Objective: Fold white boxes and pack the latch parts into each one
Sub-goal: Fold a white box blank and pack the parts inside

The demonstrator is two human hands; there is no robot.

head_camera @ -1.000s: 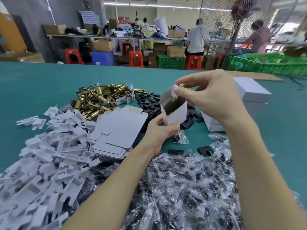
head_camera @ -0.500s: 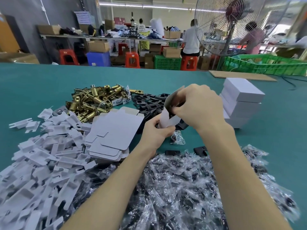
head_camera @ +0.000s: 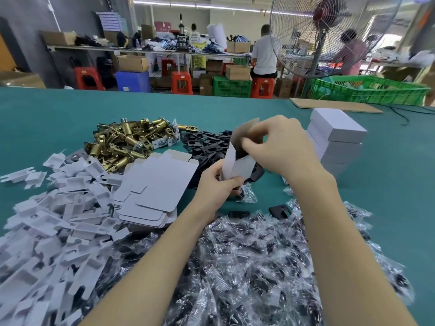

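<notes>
A half-formed white box (head_camera: pixel 236 164) stands open-mouthed above the green table (head_camera: pixel 58 118). My left hand (head_camera: pixel 217 184) grips its lower end from below. My right hand (head_camera: pixel 281 148) curls over its open top, fingers at the flaps. A pile of brass latch bolts (head_camera: pixel 128 142) lies at the back left, black strike plates (head_camera: pixel 204 143) beside it. Flat white box blanks (head_camera: pixel 153 184) are stacked left of my left hand. Finished white boxes (head_camera: pixel 336 135) are stacked on the right.
White card inserts (head_camera: pixel 47 227) cover the near left. Clear bags of black screws (head_camera: pixel 259 267) fill the near centre under my forearms. A cardboard sheet (head_camera: pixel 334 105), a green crate (head_camera: pixel 369 90) and a standing fan (head_camera: pixel 317 36) are at the far right. People work at benches behind.
My right hand came down from pinching the raised flap and now covers the box's open top. The box sank slightly; my left hand kept its grip.
</notes>
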